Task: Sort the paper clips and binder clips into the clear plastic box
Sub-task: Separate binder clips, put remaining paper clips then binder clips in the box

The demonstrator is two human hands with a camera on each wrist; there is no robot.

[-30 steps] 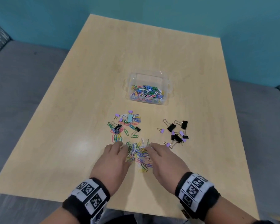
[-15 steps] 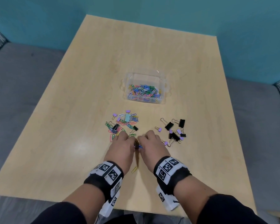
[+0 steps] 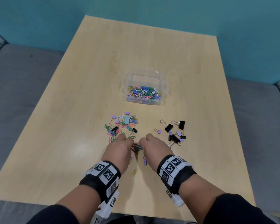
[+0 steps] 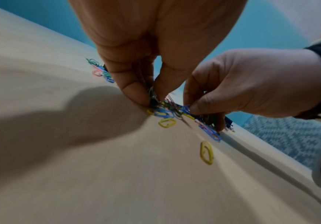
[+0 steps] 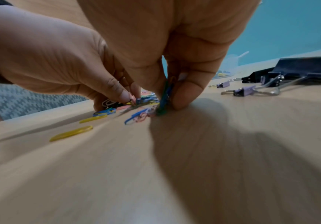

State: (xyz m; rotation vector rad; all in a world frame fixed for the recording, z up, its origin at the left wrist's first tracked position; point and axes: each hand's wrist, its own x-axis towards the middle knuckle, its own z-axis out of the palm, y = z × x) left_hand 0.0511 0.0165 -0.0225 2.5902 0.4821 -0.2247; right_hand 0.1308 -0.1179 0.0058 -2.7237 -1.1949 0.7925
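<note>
Both hands, left hand (image 3: 118, 147) and right hand (image 3: 153, 147), pinch paper clips (image 3: 137, 147) on the table (image 3: 87, 94) (binder clips (image 3: 174, 132) lie just beside).

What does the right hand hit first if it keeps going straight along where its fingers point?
Probably nothing before the clear plastic box: the right hand points up the bare table, between both clip piles. Depth is uncertain.

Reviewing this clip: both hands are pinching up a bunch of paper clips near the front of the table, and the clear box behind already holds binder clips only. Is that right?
Not quite. Both the left hand and right hand do pinch the bunch of paper clips, but the clear box holds coloured paper clips, not binder clips, as the head view shows. The black and purple binder clips lie on the table.
</note>
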